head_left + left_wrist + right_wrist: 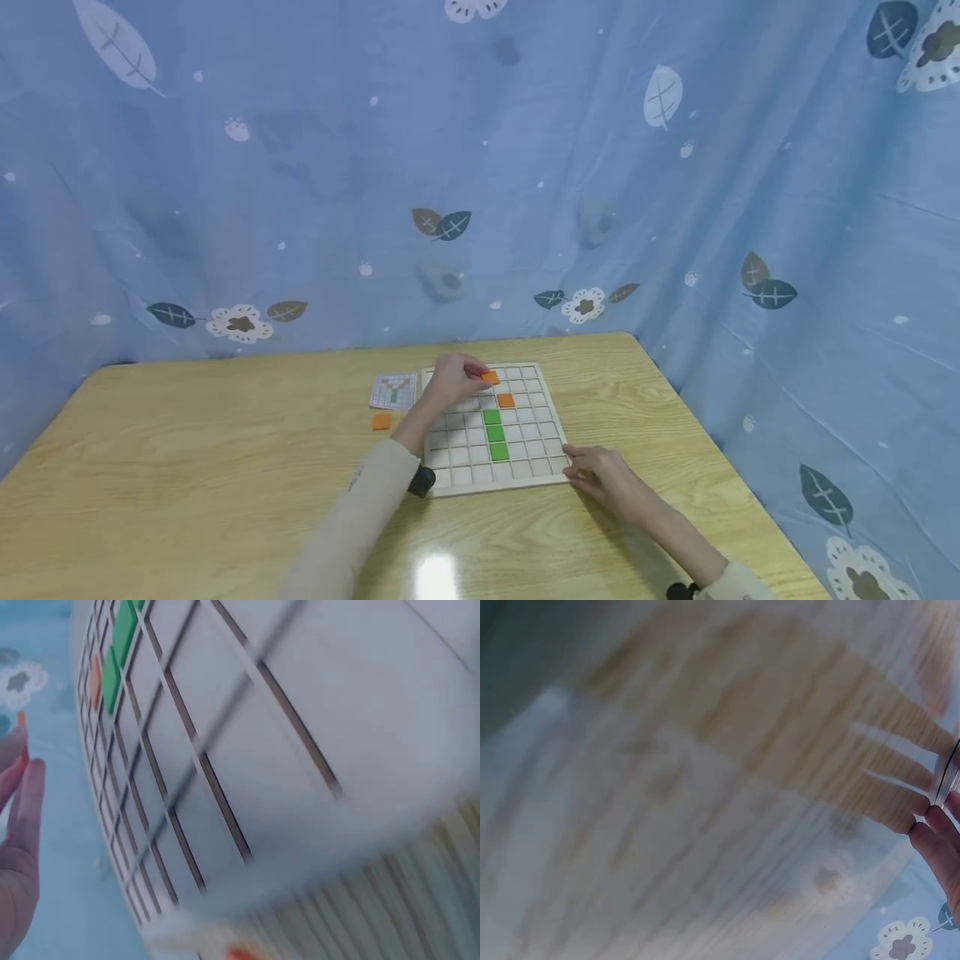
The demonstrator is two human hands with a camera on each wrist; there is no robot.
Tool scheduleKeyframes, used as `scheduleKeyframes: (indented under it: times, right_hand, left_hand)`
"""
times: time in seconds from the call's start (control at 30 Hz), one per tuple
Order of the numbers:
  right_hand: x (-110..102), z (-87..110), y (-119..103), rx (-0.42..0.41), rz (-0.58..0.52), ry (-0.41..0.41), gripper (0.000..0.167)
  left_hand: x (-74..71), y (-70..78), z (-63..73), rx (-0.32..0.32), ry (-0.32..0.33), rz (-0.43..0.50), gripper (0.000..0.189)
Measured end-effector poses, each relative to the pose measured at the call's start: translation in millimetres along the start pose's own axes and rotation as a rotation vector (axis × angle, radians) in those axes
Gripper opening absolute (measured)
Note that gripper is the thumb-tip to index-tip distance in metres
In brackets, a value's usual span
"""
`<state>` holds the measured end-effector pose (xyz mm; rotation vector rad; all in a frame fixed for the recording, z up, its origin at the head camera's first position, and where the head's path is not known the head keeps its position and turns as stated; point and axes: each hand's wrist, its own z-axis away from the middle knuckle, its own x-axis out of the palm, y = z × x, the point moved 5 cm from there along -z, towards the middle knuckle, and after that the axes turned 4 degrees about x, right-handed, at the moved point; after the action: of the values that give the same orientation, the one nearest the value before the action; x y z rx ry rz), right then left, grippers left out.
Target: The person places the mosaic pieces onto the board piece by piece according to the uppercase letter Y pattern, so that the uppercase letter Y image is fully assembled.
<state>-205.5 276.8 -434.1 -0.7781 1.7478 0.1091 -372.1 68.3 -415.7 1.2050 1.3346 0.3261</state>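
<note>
My left hand pinches an orange square tile by its edge over the far rows of a white grid board. The left wrist view shows this tile edge-on between thumb and fingertips. My right hand holds the board's near right corner with thumb and fingers; its fingertips show at the board's edge in the right wrist view. On the board, three green tiles lie in one column, with an orange tile diagonally beyond them to the right.
A printed pattern card lies left of the board, showing a small coloured grid. Just nearer than it is a loose orange tile on the wooden table. A blue patterned curtain hangs behind and to the right.
</note>
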Motion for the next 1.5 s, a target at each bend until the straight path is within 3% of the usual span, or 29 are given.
scheduleKeyframes:
  times: [0.33, 0.5, 0.6, 0.83, 1.5]
  right_hand:
    - [1.1, -1.3, -1.7, 0.007, -0.006, 0.002, 0.013]
    - [1.5, -0.6, -1.3, 0.003, -0.023, -0.002, 0.013]
    - [3.4, -1.4, -1.9, -0.002, -0.031, -0.005, 0.013]
    - [4.4, -4.1, -2.6, 0.017, -0.028, -0.030, 0.012]
    - [0.3, -3.3, 3.9, 0.036, -0.016, -0.050, 0.012]
  left_hand:
    - [33.8, 5.6, -14.3, -0.117, -0.011, 0.050, 0.020]
    - [47.5, 2.6, -18.0, -0.154, 0.056, 0.019, 0.017]
    - [51.3, -2.1, -17.7, -0.185, 0.095, -0.016, 0.016]
    - [56.0, -8.2, -21.4, -0.219, 0.113, -0.002, 0.016]
    - [69.1, 0.5, -31.7, -0.306, 0.162, 0.008, 0.021]
